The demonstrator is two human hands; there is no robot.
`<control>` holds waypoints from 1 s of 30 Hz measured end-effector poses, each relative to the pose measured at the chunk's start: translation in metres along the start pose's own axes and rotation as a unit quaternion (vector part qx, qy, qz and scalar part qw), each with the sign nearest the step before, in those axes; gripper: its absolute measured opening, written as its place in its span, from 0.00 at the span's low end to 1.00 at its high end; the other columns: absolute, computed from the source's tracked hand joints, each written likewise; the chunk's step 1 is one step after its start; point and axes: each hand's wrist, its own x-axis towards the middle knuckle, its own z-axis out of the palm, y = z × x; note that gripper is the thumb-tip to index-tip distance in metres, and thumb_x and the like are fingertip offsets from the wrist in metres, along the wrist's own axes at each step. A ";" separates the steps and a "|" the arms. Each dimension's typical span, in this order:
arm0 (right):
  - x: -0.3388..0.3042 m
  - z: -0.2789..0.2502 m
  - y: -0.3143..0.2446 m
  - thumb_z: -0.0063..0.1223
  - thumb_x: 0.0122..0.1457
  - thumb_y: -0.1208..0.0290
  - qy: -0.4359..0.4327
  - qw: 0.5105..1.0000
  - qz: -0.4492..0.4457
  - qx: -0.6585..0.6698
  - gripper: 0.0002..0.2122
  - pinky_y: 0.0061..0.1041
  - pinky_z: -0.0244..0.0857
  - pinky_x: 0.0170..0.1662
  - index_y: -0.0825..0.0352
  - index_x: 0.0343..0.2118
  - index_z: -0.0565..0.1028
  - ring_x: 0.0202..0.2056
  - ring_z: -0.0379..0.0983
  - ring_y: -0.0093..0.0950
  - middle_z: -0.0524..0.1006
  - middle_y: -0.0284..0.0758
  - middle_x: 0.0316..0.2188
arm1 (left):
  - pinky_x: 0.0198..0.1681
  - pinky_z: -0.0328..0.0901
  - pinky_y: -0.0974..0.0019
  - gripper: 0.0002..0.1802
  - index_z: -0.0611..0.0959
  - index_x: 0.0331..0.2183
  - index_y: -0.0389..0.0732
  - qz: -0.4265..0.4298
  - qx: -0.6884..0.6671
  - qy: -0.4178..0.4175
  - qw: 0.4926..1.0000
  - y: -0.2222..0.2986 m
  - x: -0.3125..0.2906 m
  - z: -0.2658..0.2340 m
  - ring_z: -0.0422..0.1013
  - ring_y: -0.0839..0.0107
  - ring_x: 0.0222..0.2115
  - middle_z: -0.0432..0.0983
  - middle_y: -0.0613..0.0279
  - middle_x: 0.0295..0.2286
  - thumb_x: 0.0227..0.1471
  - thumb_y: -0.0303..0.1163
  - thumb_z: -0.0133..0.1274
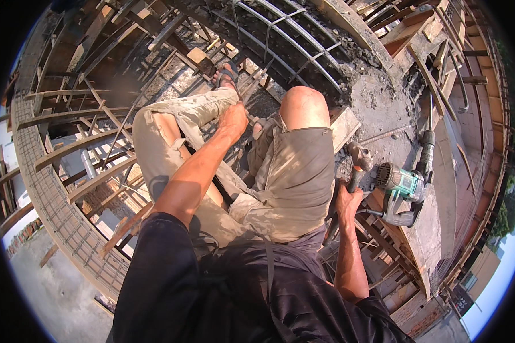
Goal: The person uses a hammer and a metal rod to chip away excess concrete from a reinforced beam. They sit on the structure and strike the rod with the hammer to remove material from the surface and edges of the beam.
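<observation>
Dark shirt (234,297) fills the bottom edge. Right hand (345,201) wrapped around a hammer (357,163) handle, head up, just beside the right thigh. Teal power tool (403,186) lies on a concrete ledge (426,240) near the hammer head. Left hand (233,121) closed on the left knee of torn work trousers (183,114); can't tell if it holds anything. Sandal (228,74) rests on rebar (286,40) and timber formwork (86,146).

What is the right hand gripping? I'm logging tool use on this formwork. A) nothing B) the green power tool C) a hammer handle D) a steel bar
C: the right hand is closed round the handle of a hammer, whose head points up beside the green power tool.
</observation>
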 end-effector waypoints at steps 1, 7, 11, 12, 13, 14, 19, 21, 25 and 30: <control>-0.002 -0.001 0.000 0.58 0.55 0.60 0.002 1.000 -0.005 0.004 0.20 0.33 0.60 0.27 0.77 0.21 0.72 0.21 0.62 0.24 0.69 0.36 0.14 | 0.42 0.71 0.46 0.14 0.80 0.40 0.33 0.011 0.007 -0.016 1.000 0.003 -0.006 0.005 0.76 0.42 0.39 0.79 0.37 0.34 0.56 0.33 0.50; -0.005 -0.005 -0.014 0.57 0.55 0.61 0.004 1.000 0.004 0.019 0.19 0.31 0.59 0.25 0.74 0.19 0.72 0.19 0.60 0.22 0.67 0.33 0.13 | 0.46 0.67 0.44 0.19 0.78 0.43 0.31 0.008 -0.094 -0.031 0.995 0.001 -0.039 0.003 0.73 0.37 0.42 0.77 0.33 0.37 0.59 0.38 0.48; -0.001 -0.001 -0.007 0.57 0.56 0.62 0.003 1.000 0.002 0.002 0.19 0.31 0.58 0.25 0.74 0.19 0.72 0.20 0.59 0.21 0.67 0.32 0.13 | 0.51 0.64 0.47 0.19 0.79 0.45 0.35 -0.100 -0.201 0.012 0.974 -0.005 -0.041 0.019 0.70 0.40 0.48 0.76 0.32 0.40 0.59 0.38 0.47; -0.003 -0.003 -0.009 0.57 0.56 0.62 0.004 1.000 0.000 0.002 0.19 0.31 0.58 0.25 0.74 0.19 0.71 0.19 0.59 0.21 0.66 0.31 0.13 | 0.47 0.66 0.48 0.19 0.79 0.45 0.34 -0.120 -0.215 0.009 0.969 -0.009 -0.035 0.023 0.72 0.41 0.45 0.77 0.34 0.38 0.60 0.38 0.47; -0.003 -0.003 -0.011 0.57 0.56 0.62 0.006 1.000 -0.002 0.003 0.19 0.31 0.57 0.25 0.74 0.19 0.71 0.19 0.59 0.21 0.66 0.31 0.12 | 0.44 0.68 0.49 0.19 0.79 0.45 0.34 -0.139 -0.229 0.006 0.963 -0.010 -0.027 0.023 0.74 0.43 0.41 0.78 0.36 0.36 0.60 0.38 0.47; -0.004 -0.004 -0.013 0.57 0.56 0.62 0.007 1.000 0.000 0.007 0.19 0.31 0.57 0.25 0.74 0.19 0.71 0.20 0.59 0.21 0.66 0.31 0.13 | 0.40 0.70 0.50 0.20 0.79 0.45 0.33 -0.156 -0.241 -0.001 0.958 -0.001 -0.024 0.013 0.77 0.44 0.38 0.79 0.39 0.34 0.60 0.38 0.47; -0.007 -0.005 -0.004 0.57 0.56 0.63 -0.020 0.999 -0.011 0.024 0.18 0.31 0.58 0.25 0.75 0.19 0.71 0.20 0.60 0.21 0.67 0.31 0.13 | 0.12 0.59 0.58 0.18 0.79 0.37 0.34 -0.212 -0.440 -0.028 0.872 -0.018 0.012 0.033 0.63 0.68 0.11 0.68 0.61 0.15 0.62 0.41 0.46; 0.002 -0.006 0.008 0.57 0.56 0.63 -0.022 1.000 0.021 0.006 0.17 0.31 0.59 0.26 0.75 0.21 0.73 0.21 0.61 0.22 0.70 0.33 0.14 | 0.13 0.60 0.57 0.18 0.79 0.38 0.33 -0.215 -0.404 -0.042 0.888 -0.006 0.006 0.036 0.65 0.66 0.11 0.71 0.59 0.17 0.62 0.41 0.47; 0.004 0.000 0.003 0.58 0.56 0.62 -0.004 1.000 0.015 0.007 0.18 0.33 0.63 0.29 0.78 0.26 0.76 0.22 0.65 0.25 0.74 0.38 0.18 | 0.17 0.63 0.57 0.20 0.79 0.47 0.37 -0.196 -0.315 -0.063 0.927 0.013 -0.017 0.038 0.70 0.63 0.15 0.74 0.55 0.20 0.61 0.41 0.48; 0.001 -0.002 0.001 0.58 0.56 0.62 -0.026 0.998 0.051 -0.004 0.18 0.32 0.63 0.30 0.78 0.27 0.76 0.22 0.64 0.25 0.74 0.37 0.18 | 0.14 0.63 0.59 0.18 0.81 0.38 0.35 -0.212 -0.381 0.056 0.898 0.021 -0.013 0.035 0.69 0.64 0.13 0.72 0.57 0.16 0.61 0.40 0.47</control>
